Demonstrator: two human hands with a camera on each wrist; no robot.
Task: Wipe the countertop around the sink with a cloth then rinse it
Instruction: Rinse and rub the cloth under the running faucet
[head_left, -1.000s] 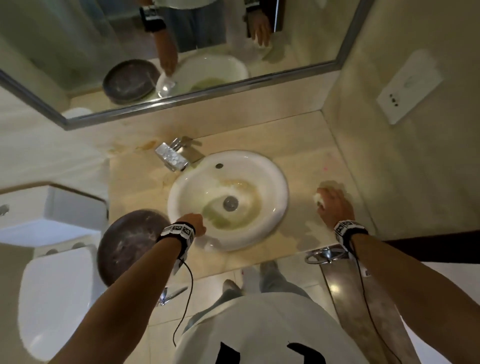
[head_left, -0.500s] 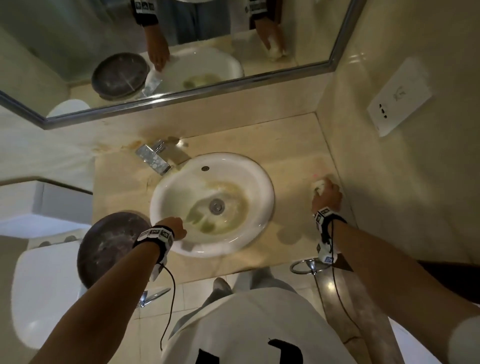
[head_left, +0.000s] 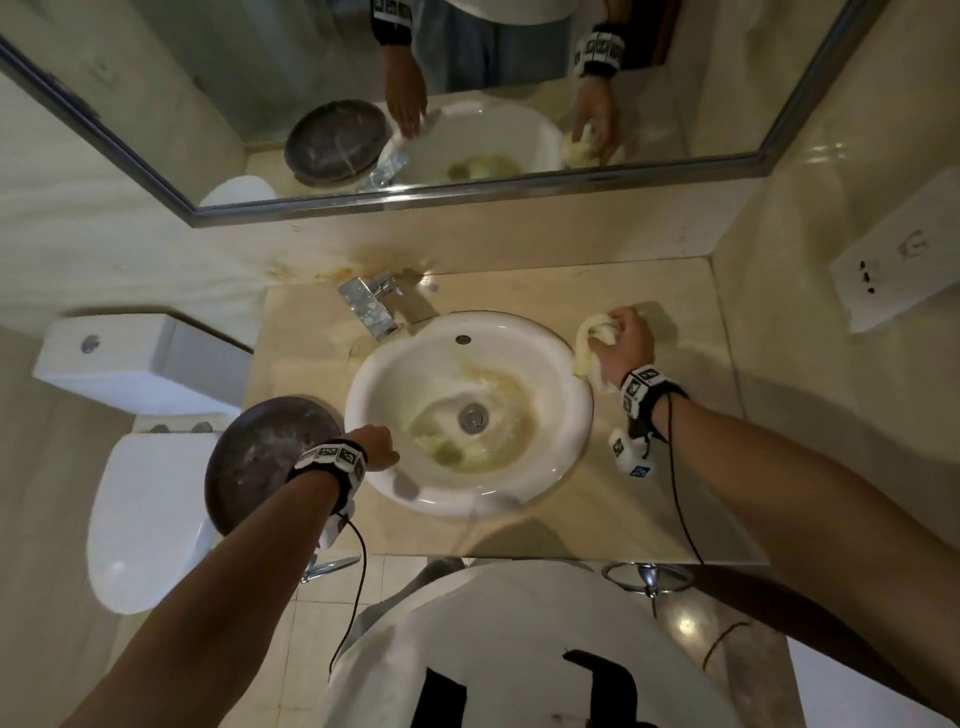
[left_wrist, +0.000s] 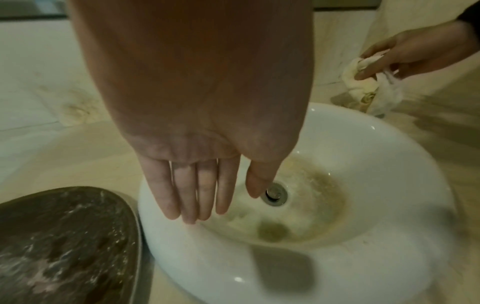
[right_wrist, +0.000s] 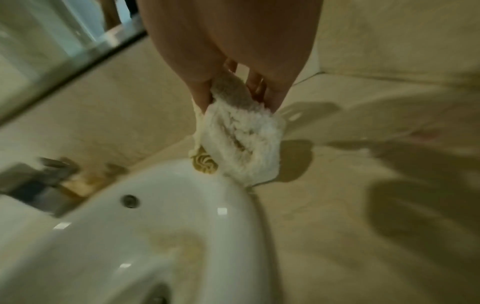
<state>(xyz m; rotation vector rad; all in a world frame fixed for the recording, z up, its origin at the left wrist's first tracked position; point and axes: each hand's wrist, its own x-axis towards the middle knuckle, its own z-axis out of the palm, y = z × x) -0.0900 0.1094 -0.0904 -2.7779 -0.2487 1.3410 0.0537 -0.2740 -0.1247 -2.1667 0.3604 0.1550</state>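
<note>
Hanging limp from the pinching right hand (head_left: 626, 340) at the sink's (head_left: 571, 426) right-of-frame rim, the cloth (head_left: 592, 345) trails downward — the left hand (head_left: 376, 449), fingers straight and empty, sits across the basin, lower left.

Dark bowl (head_left: 260, 457), toilet (head_left: 140, 519), mirror (head_left: 156, 78).

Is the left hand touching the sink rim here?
Cannot tell. In the left wrist view the left hand has straight fingers over the sink rim, but neither contact nor a gap shows plainly; in the head view the wrist hides the fingertips.
</note>
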